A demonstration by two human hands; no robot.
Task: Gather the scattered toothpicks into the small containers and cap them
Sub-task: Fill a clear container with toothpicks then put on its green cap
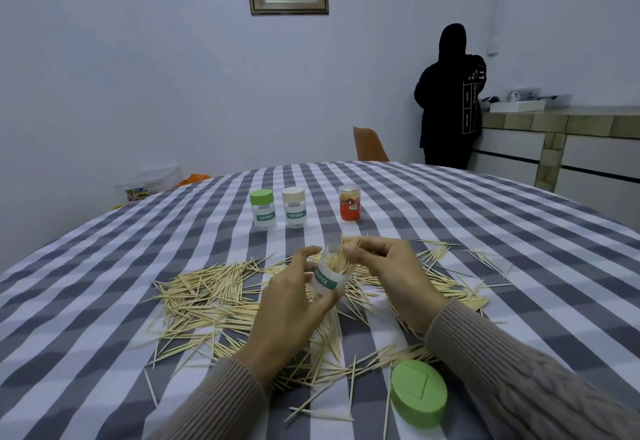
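Wooden picks: toothpicks (214, 296) are lying scattered across checked surface (485, 232), thickest near centre.
Open jar: clear container (327, 275) is being held tilted above the pile, partly filled.
Left hand (291, 304): is curling round jar body, thumb along its near side.
Right hand (388, 273): is pinching a small bunch of picks at jar mouth.
Loose cap: green lid (419, 393) is lying near right sleeve.
Done jars: green-capped jar (263, 209), cream-capped jar (295, 207) standing capped beyond, w/ red jar (349, 202).
Handling: picks prob. light, thin, snappable, pointy; pinch mid-length in aligned bundles. Jar looks smooth, light; grip round the wall.
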